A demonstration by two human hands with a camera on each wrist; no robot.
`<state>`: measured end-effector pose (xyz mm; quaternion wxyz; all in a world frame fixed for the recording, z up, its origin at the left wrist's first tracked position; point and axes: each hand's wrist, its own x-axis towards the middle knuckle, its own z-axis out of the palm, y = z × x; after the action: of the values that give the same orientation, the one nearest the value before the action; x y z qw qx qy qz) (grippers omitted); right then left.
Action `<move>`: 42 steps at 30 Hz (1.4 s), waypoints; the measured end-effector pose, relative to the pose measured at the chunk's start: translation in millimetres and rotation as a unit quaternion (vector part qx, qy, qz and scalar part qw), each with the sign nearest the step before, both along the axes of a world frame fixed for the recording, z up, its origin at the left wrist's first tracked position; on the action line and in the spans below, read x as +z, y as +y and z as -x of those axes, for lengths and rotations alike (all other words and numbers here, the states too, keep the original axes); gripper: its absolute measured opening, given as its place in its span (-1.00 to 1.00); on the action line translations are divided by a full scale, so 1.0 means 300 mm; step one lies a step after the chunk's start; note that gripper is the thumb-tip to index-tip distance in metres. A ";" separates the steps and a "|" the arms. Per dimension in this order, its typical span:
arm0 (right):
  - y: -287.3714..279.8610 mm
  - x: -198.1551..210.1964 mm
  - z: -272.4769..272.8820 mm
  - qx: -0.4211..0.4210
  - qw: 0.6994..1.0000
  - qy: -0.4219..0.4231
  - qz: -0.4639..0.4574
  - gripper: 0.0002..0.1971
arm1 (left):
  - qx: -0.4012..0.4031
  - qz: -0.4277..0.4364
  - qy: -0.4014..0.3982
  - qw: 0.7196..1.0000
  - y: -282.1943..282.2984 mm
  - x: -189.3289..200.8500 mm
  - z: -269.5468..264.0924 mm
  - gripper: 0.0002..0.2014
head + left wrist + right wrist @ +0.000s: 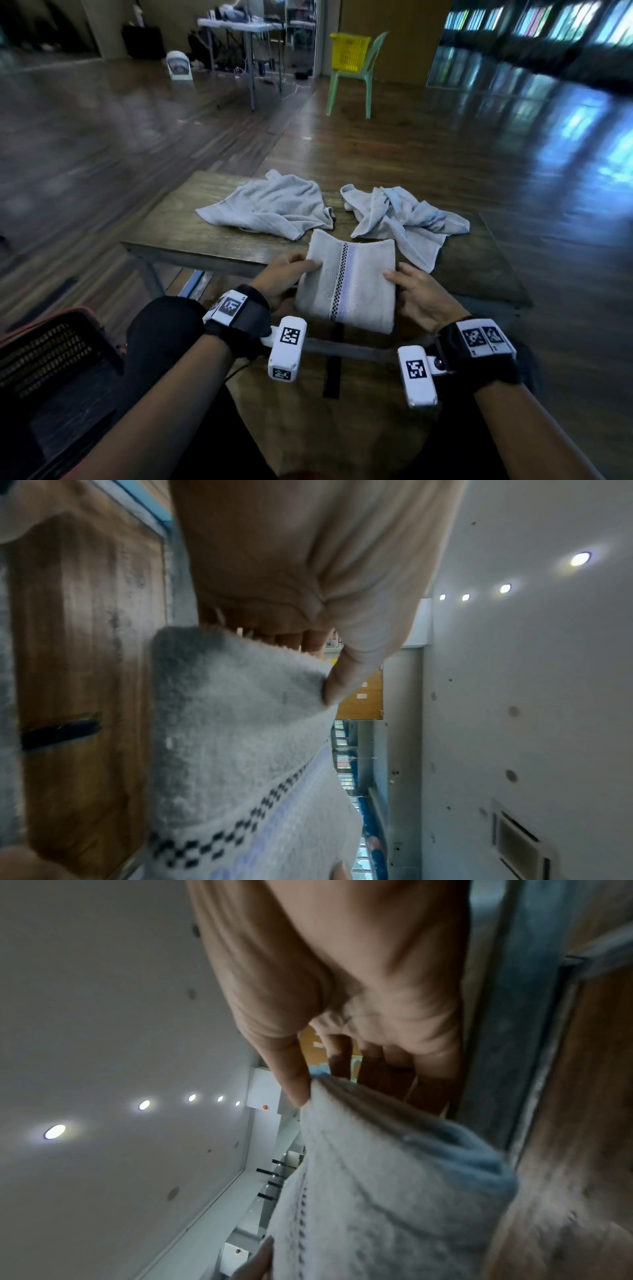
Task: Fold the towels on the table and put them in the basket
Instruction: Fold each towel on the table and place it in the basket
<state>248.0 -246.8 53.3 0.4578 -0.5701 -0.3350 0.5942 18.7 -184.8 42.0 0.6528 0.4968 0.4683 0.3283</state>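
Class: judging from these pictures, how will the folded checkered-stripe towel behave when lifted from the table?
The folded towel probably sags: its near edge already droops beyond the table. Likely light; thumbs alone pinch it. Fuzzy pile suggests it won't slip.

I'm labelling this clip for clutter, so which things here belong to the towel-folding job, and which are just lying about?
Part of the job:
- folded towel, held by the left hand and right hand
- two crumpled towels on the table
- dark basket at lower left

Just lying about:
- yellow basket on the green chair
- far table
- white fan on the floor
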 end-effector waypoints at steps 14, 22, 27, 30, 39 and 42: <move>-0.064 0.506 0.066 0.009 0.968 -0.162 -0.191 -0.70 | 0.048 -0.171 -0.018 0.984 -0.158 0.500 0.066 -0.83; 0.089 0.528 0.264 0.108 0.963 -0.138 -0.206 -0.81 | 0.156 -0.190 -0.025 0.969 -0.181 0.531 0.268 -0.75; 0.184 0.472 0.580 0.235 0.946 -0.112 -0.195 -0.92 | 0.270 -0.186 -0.013 0.944 -0.270 0.490 0.537 -0.85; 0.203 0.428 0.784 0.314 0.924 -0.102 -0.195 -0.88 | 0.340 -0.168 -0.003 0.925 -0.354 0.440 0.707 -0.86; 0.135 0.267 1.325 0.498 0.849 -0.076 -0.161 -0.76 | 0.541 -0.101 0.046 0.834 -0.646 0.274 1.040 -0.93; 0.114 0.176 1.437 0.533 0.832 -0.084 -0.130 -0.73 | 0.580 -0.066 0.046 0.811 -0.692 0.195 1.108 -0.92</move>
<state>-183.1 -212.6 106.0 0.1102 -0.2862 -0.6982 0.6470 -313.8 -392.3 100.5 0.2846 0.1897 0.6758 0.6530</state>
